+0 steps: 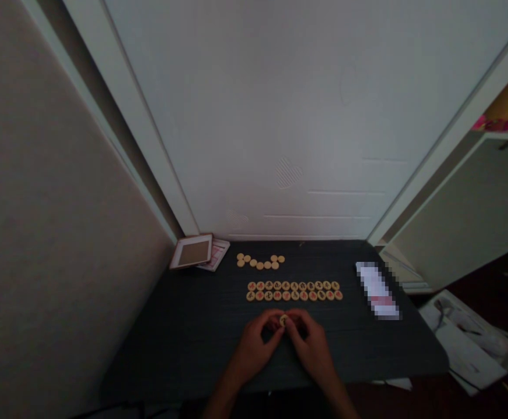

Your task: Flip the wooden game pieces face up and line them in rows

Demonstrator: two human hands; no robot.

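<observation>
round pale game piece (283, 320) — pinched upright between both hands | over dark table

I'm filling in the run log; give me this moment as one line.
left hand + right hand: pinching one round piece | two rows of pieces beyond | dark table

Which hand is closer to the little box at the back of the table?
Left. The left hand sits nearer that side, with the box up and to its left. The right hand is farther across, beside it. Both pinch one round piece.
</observation>
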